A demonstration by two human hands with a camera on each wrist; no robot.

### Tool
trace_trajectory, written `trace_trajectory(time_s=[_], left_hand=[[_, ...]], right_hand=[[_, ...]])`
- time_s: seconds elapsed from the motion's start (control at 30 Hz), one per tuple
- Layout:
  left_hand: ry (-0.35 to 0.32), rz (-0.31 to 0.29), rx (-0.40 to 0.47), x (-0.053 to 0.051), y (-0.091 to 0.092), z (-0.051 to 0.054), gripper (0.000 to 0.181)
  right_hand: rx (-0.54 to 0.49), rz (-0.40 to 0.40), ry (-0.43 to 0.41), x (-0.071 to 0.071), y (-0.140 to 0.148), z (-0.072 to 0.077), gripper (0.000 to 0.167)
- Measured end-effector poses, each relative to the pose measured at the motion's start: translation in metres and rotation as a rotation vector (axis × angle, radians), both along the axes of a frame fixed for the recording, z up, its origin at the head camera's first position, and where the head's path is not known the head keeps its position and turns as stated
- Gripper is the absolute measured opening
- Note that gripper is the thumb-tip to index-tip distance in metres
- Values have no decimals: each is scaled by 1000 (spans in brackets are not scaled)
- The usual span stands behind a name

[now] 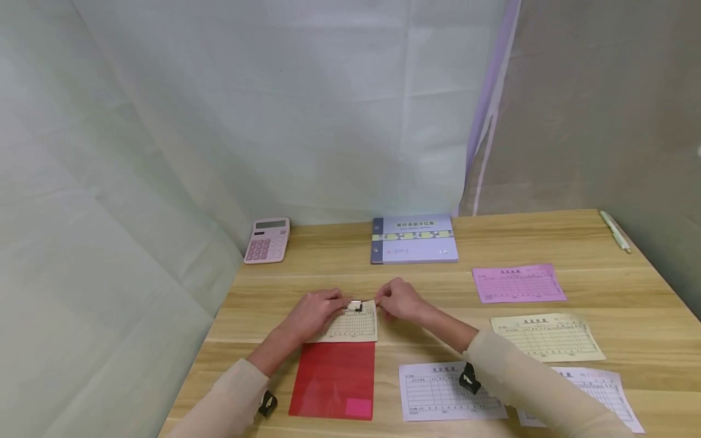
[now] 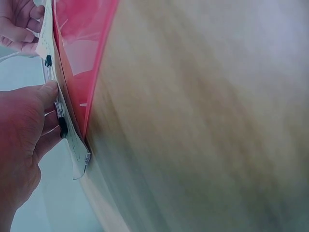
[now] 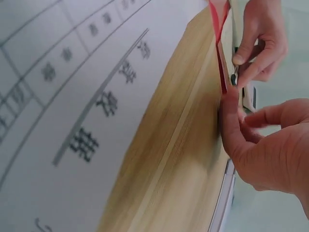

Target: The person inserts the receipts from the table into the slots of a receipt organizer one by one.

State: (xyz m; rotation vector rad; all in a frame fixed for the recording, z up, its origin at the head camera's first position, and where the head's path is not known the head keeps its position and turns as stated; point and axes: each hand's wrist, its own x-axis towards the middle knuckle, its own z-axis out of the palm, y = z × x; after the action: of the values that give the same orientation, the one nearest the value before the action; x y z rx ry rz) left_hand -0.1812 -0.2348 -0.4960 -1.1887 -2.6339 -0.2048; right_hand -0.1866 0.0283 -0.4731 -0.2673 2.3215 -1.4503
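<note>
A red folder (image 1: 334, 377) lies on the table with a pale yellow slip (image 1: 350, 328) over its upper part. At the slip's top edge is a metal clip with black ends (image 1: 354, 306). My left hand (image 1: 312, 316) pinches the clip and slip at the top; in the left wrist view the thumb of my left hand (image 2: 19, 140) presses on the clip (image 2: 63, 126). My right hand (image 1: 402, 299) pinches the top right corner of the slip and folder, seen also in the right wrist view, where my right hand (image 3: 270, 150) has its fingertips at the red edge (image 3: 222, 72).
A pink calculator (image 1: 267, 241) stands at the back left, a ledger book (image 1: 416, 239) at the back middle, a pen (image 1: 616, 231) at the far right. A pink slip (image 1: 519, 283), a yellow slip (image 1: 547, 336) and white slips (image 1: 438, 392) lie to the right.
</note>
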Motion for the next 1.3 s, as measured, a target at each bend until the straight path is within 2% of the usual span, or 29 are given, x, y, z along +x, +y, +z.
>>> trace_trajectory(time_s=[0.1,0.17,0.4,0.67,0.8,0.97,1.3], left_hand=[[-6,3,-3,0,0,0,29],[-2,3,-5,0,0,0,29],[39,-13,-8,1,1,-1,28],[23,-11,10,1,1,-1,28],[-20,-5,44,0,0,1,28],[-99,35,57,-2,-3,2,30],[-188,79,63,-7,-4,7,31]], right_hand=[[-76,3,-97,2,-1,0,18],[-114,0,-130,4,-2,-2,19],[-147,-45,-51,11,-7,-10,12],[-177,-74,-55,11,-8,-14,13],[-147,-55,-84,8,-6,-12,14],[-117,-16,-112,3,3,-9,13],[-67,65,-19,-6,33,2,10]])
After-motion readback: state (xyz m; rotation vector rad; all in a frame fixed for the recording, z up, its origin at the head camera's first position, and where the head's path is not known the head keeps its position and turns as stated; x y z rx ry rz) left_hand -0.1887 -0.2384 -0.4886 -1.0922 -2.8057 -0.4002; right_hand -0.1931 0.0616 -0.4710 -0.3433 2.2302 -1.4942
